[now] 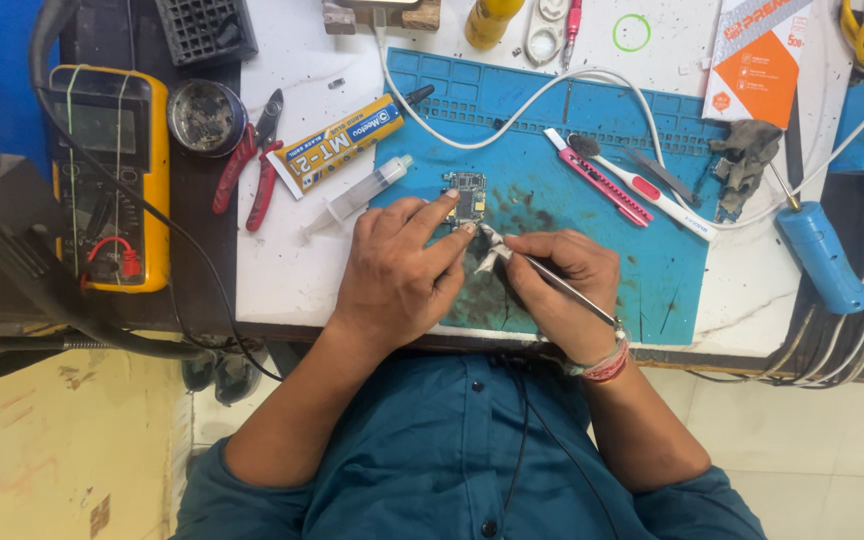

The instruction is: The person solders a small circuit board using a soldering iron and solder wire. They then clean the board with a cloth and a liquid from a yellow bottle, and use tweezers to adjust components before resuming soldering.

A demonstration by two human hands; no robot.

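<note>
White tabletop (282, 270) carries a blue work mat (672, 270), with a dark bench and a patch of blue surface off to the left. At the far left sits a yellow multimeter (112, 180) with dark leads across it. Next come a round metal tin (206, 117), red-handled cutters (252, 165), a yellow-and-white glue tube (342, 145) lying on a slant, and a clear syringe (357, 195) whose tip points down to the left.

Just right of the syringe, on the mat's left part, lies a small circuit board (467, 197). The person's left hand (397, 275) rests on the mat with its forefinger and thumb stretched out to pin the board's lower edge; the hand presses rather than closes around it. Touching that thumb is a small whitish wad (490, 255), pinched in metal tweezers (562, 283). The right hand (562, 295) is clenched on the tweezers, just below and to the right of the board.

Further right on the mat lie a pink utility knife (597, 185), a white brush with a red button (652, 195) and a white cable (512, 110). A grey rag (742, 150) sits at the mat's edge, a blue-handled tool (822, 255) beyond it.
</note>
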